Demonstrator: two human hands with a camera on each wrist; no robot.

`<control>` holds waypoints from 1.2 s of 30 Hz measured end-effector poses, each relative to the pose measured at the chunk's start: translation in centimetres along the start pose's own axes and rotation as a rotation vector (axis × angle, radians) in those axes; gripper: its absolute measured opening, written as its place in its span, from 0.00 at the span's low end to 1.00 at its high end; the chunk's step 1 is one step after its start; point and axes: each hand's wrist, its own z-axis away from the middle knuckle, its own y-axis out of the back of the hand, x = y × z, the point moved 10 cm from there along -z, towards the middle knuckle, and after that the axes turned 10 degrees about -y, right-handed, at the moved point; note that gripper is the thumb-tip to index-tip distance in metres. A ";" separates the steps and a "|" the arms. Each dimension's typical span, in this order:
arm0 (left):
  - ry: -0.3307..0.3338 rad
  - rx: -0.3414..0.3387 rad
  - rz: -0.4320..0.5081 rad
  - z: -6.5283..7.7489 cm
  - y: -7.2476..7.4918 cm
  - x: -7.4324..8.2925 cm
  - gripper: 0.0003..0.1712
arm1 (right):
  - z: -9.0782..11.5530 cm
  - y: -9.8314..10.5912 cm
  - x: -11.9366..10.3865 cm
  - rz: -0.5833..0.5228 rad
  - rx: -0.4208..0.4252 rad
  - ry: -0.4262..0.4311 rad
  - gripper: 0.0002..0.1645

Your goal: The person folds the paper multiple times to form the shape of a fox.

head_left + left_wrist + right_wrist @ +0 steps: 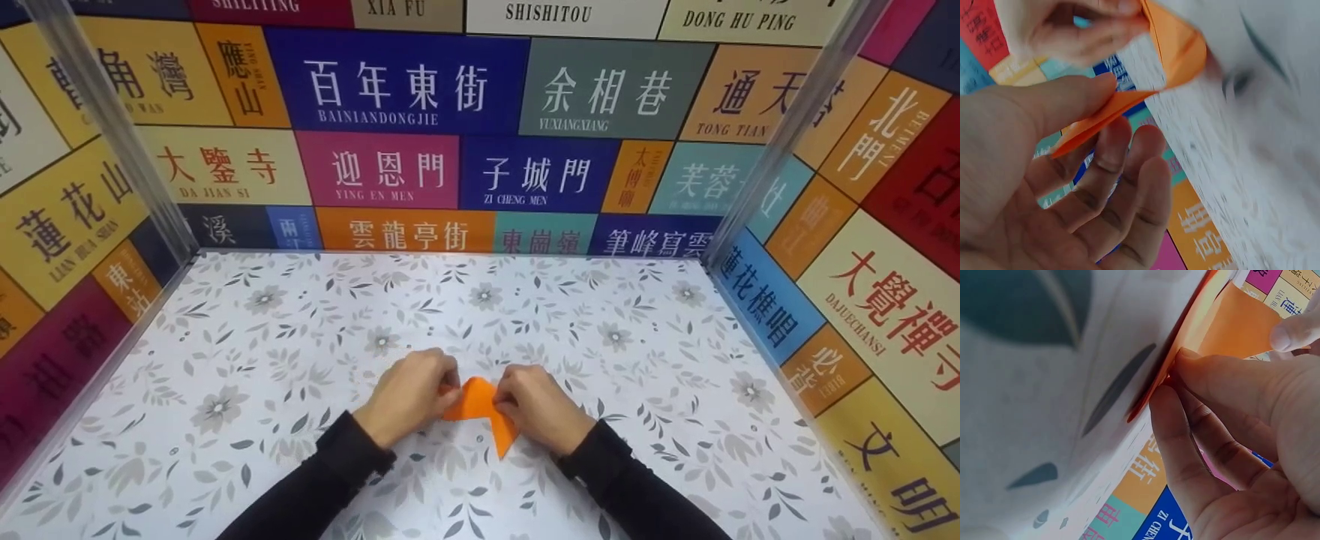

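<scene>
Between the two hands is a folded piece of orange paper [474, 399], with a pointed flap hanging toward the person. My left hand [421, 394] pinches its left end; in the left wrist view the thumb [1081, 93] lies over a narrow folded strip of the paper [1109, 115], fingers curled beneath. At the right side, my right hand [541, 405] pinches the paper's edge between thumb and fingertips, as the right wrist view shows with the thumb [1224, 377] against the orange sheet [1241, 323]. The paper bends in the middle, close over the table.
The table [300, 330] wears a white cover printed with grey leaves and flowers. Upright panels with colourful name signs, such as a blue sign [397, 79], enclose its back and both sides. Metal-like corner posts [120, 135] stand at the back corners.
</scene>
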 end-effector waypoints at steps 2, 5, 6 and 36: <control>-0.030 0.022 0.011 0.1 -0.2 0.8 0.09 | -0.1 -0.1 -0.1 0.009 0.003 0.004 0.09; -0.069 0.049 0.022 0.5 -0.5 1.7 0.10 | -0.1 -0.2 -0.2 0.022 0.011 0.010 0.09; -0.075 0.050 0.024 0.6 -0.7 1.9 0.10 | -0.1 -0.2 -0.2 0.022 0.012 0.010 0.09; -0.202 -0.007 0.132 1.8 -3.6 3.8 0.07 | 0.1 0.2 0.1 0.034 0.021 -0.009 0.11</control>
